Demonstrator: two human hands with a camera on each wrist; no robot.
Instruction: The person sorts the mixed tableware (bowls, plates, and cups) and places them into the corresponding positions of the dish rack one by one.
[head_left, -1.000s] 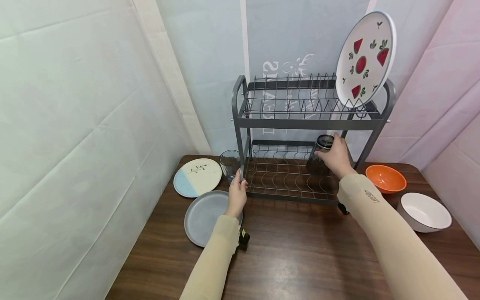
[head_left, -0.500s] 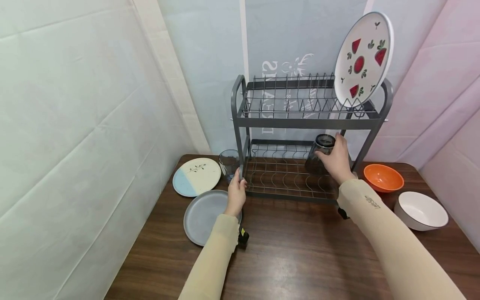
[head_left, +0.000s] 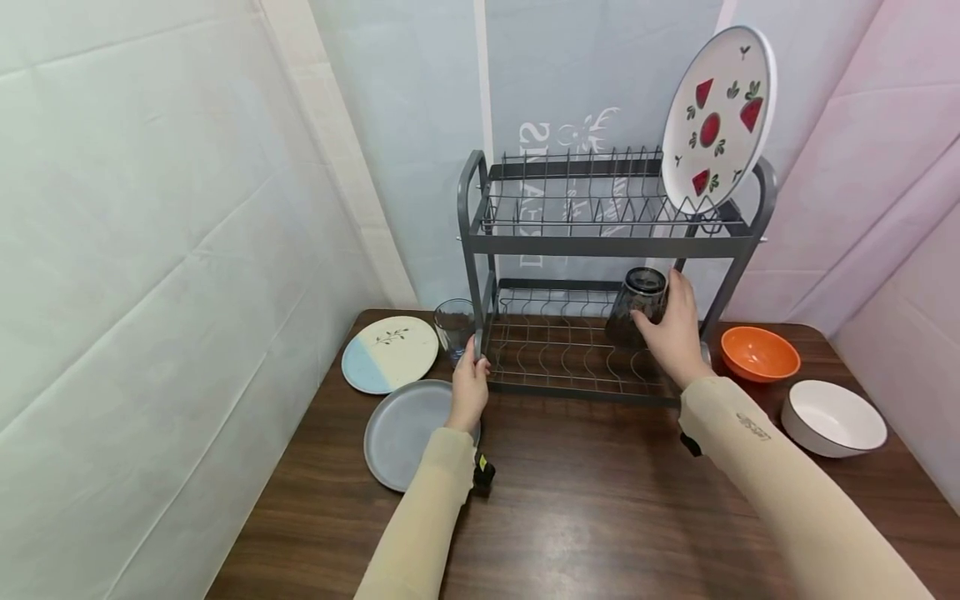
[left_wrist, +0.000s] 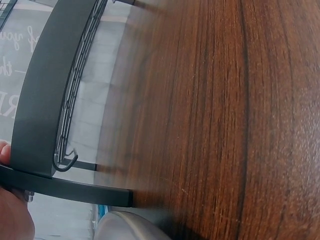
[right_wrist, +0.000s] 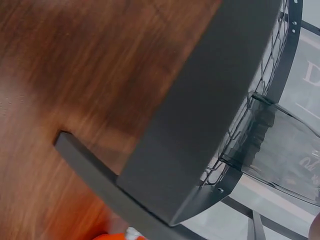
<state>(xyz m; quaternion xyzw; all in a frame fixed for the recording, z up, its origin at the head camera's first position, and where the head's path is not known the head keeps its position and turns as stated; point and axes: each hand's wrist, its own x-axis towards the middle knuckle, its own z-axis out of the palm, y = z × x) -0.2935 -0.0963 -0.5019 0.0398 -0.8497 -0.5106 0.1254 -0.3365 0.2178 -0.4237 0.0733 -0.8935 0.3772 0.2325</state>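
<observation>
My left hand (head_left: 469, 392) grips the front left post of a dark two-tier dish rack (head_left: 607, 245), and some of its fingers (left_wrist: 5, 152) show at the edge of the left wrist view. A dark tinted glass (head_left: 637, 304) stands upside down on the rack's lower tier, at the right. Just right of that glass is my right hand (head_left: 675, 333), thumb and fingers spread apart, the thumb overlapping the glass in the head view. In the right wrist view the tinted glass (right_wrist: 280, 145) rests on the wire tier, with only a sliver of the hand visible.
A white plate (head_left: 720, 117) with watermelon drawings stands in the upper tier's right end. Left of the rack are a clear glass (head_left: 452, 321), a blue-and-cream plate (head_left: 390, 354) and a grey plate (head_left: 408, 433). Orange (head_left: 759, 353) and white (head_left: 834, 418) bowls sit right.
My right hand's fingers have spread and drawn slightly right, off the tinted glass, which stays on the lower tier. My left hand keeps its hold on the post. The head view has shifted a little.
</observation>
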